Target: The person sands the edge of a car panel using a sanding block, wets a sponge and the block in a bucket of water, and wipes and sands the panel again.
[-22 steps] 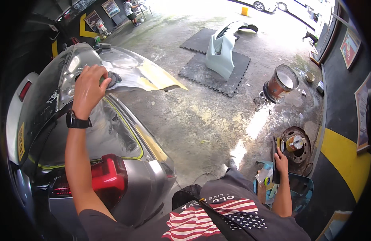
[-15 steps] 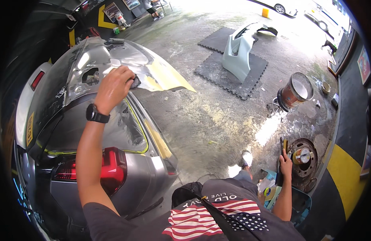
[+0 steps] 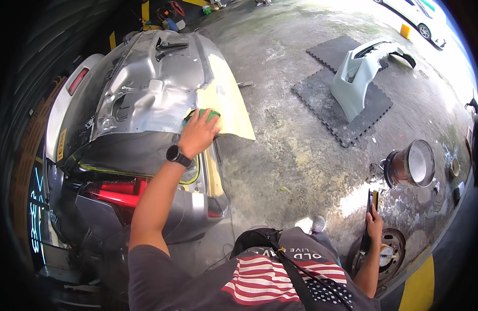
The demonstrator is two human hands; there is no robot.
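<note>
My left hand (image 3: 198, 133), a watch on its wrist, closes over a green and dark scouring pad (image 3: 212, 114). It presses the pad on the grey car's rear at the border between the bare metal panel (image 3: 151, 96) and a yellow-coated edge (image 3: 231, 101). Part of the pad is hidden under the fingers. Below my forearm is a red tail light (image 3: 114, 193). At the lower right, my right hand (image 3: 374, 227) grips a long, flat black tool (image 3: 365, 228) with a yellowish strip, held upright.
A black tool (image 3: 171, 45) lies on the panel's far part. On the floor are a pale bumper (image 3: 350, 85) on dark mats (image 3: 309, 93), a reddish-brown drum (image 3: 399, 166), and a wheel rim (image 3: 399, 243) with a can (image 3: 386, 255) near my right hand.
My left hand has moved with the pad from the bare metal to the border of the yellow coat. The head view has shifted; my right hand still holds the black tool.
</note>
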